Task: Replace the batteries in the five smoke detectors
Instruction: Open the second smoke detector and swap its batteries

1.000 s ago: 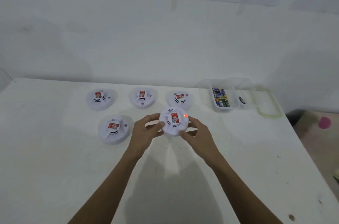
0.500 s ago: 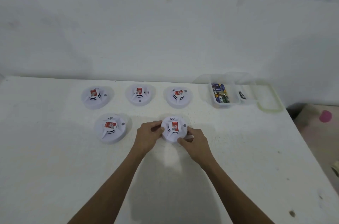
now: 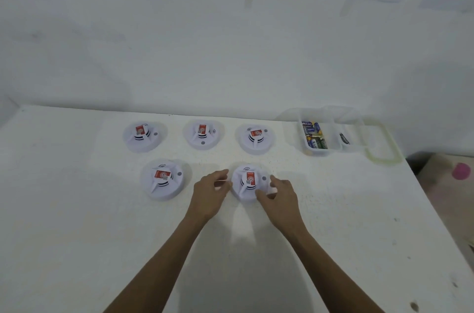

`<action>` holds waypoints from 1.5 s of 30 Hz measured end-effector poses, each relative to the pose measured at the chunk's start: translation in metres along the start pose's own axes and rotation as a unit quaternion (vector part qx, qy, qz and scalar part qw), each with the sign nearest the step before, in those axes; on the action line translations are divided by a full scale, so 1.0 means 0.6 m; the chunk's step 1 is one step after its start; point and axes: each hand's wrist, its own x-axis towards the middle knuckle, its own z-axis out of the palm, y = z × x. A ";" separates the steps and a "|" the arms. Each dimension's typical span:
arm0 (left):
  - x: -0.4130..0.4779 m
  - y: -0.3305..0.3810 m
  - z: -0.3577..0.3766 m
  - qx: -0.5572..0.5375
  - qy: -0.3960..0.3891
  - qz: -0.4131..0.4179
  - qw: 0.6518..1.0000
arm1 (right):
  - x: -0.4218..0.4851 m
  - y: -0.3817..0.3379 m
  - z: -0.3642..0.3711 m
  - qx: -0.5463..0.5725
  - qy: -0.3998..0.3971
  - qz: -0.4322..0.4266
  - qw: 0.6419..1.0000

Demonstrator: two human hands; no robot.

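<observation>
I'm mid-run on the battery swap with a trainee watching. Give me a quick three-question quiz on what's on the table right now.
1. Count: how many smoke detectors sit in the back row, by the wall?
2. Pick one: the unit between the left hand and the right hand is A) the front right detector, B) the front left one, C) the back middle one.
3. True or false: the batteries lie loose on the table.

Key: 1. Three. 2. A. 3. False; they lie in the clear container.
</observation>
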 end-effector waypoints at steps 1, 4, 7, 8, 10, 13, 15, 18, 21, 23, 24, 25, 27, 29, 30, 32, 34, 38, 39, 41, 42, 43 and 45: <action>-0.004 0.001 -0.009 -0.009 -0.003 0.010 1.000 | -0.002 -0.008 -0.002 -0.013 0.018 -0.019 1.000; -0.025 0.010 -0.042 -0.057 0.002 0.034 0.998 | -0.006 -0.042 0.003 -0.069 0.056 -0.096 0.991; -0.043 0.015 -0.084 -0.060 0.039 0.058 0.996 | -0.009 -0.082 0.026 -0.065 0.039 -0.154 0.985; -0.047 0.013 -0.099 -0.048 0.053 0.069 0.995 | -0.009 -0.095 0.035 -0.058 0.028 -0.168 0.984; -0.052 0.003 -0.130 -0.016 0.097 0.096 0.991 | -0.009 -0.117 0.058 -0.051 0.007 -0.187 0.981; -0.052 -0.026 -0.176 0.008 0.168 0.093 0.981 | -0.006 -0.142 0.097 -0.028 -0.037 -0.205 0.978; -0.047 -0.046 -0.201 0.009 0.202 0.067 0.977 | -0.002 -0.158 0.124 -0.013 -0.074 -0.186 0.980; -0.038 -0.062 -0.222 0.050 0.178 0.032 0.982 | 0.009 -0.179 0.162 0.007 -0.130 -0.124 0.984; -0.025 -0.081 -0.231 0.072 0.120 -0.030 0.990 | 0.015 -0.201 0.191 -0.020 -0.145 -0.107 0.983; -0.017 -0.097 -0.233 0.070 0.097 -0.041 0.992 | 0.016 -0.209 0.209 -0.028 -0.139 -0.093 0.986; -0.013 -0.105 -0.234 0.071 0.091 -0.040 0.993 | 0.016 -0.212 0.216 -0.025 -0.134 -0.085 0.987; -0.011 -0.110 -0.234 0.072 0.092 -0.043 0.992 | 0.014 -0.214 0.222 -0.023 -0.130 -0.080 0.988; -0.008 -0.116 -0.232 0.071 0.103 -0.047 0.991 | 0.011 -0.218 0.226 -0.009 -0.132 -0.068 0.989; -0.010 -0.118 -0.231 0.064 0.111 -0.049 0.991 | 0.009 -0.219 0.227 0.003 -0.142 -0.054 0.988; -0.011 -0.118 -0.229 0.062 0.113 -0.049 0.990 | 0.008 -0.218 0.226 0.011 -0.145 -0.047 0.988; -0.013 -0.117 -0.227 0.060 0.118 -0.048 0.990 | 0.004 -0.213 0.225 0.053 -0.151 -0.022 0.987; -0.018 -0.109 -0.224 0.042 0.127 -0.041 0.990 | -0.002 -0.207 0.220 0.117 -0.145 0.001 0.982; -0.036 -0.074 -0.224 -0.026 0.138 -0.031 0.990 | -0.021 -0.201 0.193 0.304 -0.114 0.063 0.944; -0.040 -0.065 -0.225 -0.038 0.133 -0.033 0.990 | -0.027 -0.201 0.183 0.344 -0.112 0.070 0.930; -0.051 -0.042 -0.225 -0.059 0.125 -0.027 0.990 | -0.042 -0.201 0.160 0.389 -0.107 0.063 0.913; -0.057 -0.030 -0.224 -0.070 0.123 -0.024 0.990 | -0.049 -0.202 0.149 0.402 -0.103 0.055 0.908; -0.065 -0.014 -0.224 -0.084 0.122 -0.019 0.989 | -0.057 -0.204 0.136 0.415 -0.099 0.049 0.903; -0.082 0.020 -0.222 -0.121 0.111 -0.004 0.986 | -0.072 -0.210 0.110 0.426 -0.091 0.031 0.900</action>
